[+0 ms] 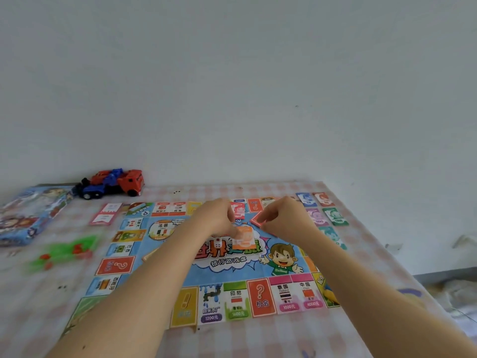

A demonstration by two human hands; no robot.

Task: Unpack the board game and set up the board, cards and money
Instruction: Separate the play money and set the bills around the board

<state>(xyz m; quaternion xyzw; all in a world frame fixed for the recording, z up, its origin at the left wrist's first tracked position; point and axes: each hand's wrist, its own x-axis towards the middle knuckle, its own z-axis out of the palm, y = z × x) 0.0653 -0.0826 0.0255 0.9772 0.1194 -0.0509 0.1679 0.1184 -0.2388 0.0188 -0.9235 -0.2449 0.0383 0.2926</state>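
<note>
The colourful game board [227, 270] lies unfolded on the checked tablecloth. Both my hands hover over its far middle. My left hand [216, 217] has its fingers curled and pinches an orange and white card [243, 240] that hangs just above the board's centre. My right hand [284, 218] pinches the edge of a red card [256, 218] close beside it. Paper money notes [326, 215] in blue, red, purple and green lie in rows off the board's far right edge. A small white die [218, 244] sits on the board's centre.
The blue game box [25, 215] lies at the far left, with a red and blue toy truck [113, 183] behind it. Pink and white cards [107, 214] lie left of the board. Green and red plastic pieces [64, 250] are scattered at the left. A wall stands behind the table.
</note>
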